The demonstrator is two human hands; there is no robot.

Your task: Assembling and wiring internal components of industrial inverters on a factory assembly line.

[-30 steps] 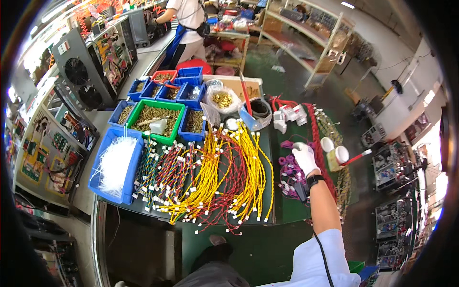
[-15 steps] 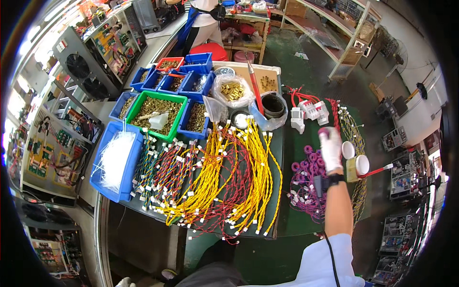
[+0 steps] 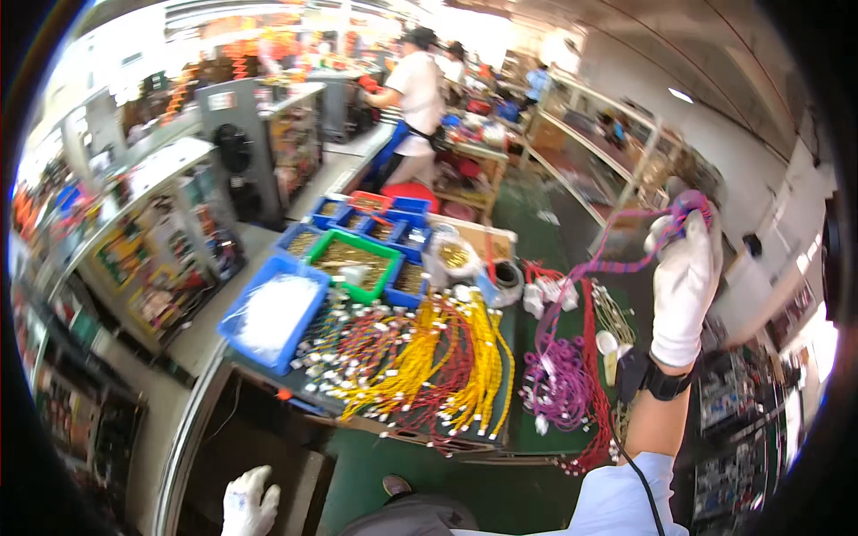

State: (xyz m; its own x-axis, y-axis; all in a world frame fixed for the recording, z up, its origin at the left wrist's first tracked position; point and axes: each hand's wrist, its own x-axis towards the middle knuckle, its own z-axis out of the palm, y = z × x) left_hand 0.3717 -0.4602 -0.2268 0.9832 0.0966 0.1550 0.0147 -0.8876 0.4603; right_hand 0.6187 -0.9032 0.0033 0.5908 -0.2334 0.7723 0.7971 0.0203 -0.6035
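Raised higher than before, the purple coil (image 3: 690, 207) gripped in the right hand (image 3: 685, 290) seems not yet free of the purple pile (image 3: 559, 386), the left hand (image 3: 249, 507) hanging loosely spread.

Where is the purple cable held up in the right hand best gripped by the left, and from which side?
Probably mid-span on the purple cable, with the left hand coming from the left. That stretch appears to hang clear, while its upper end is bunched in the right hand and its lower end runs into the purple pile.
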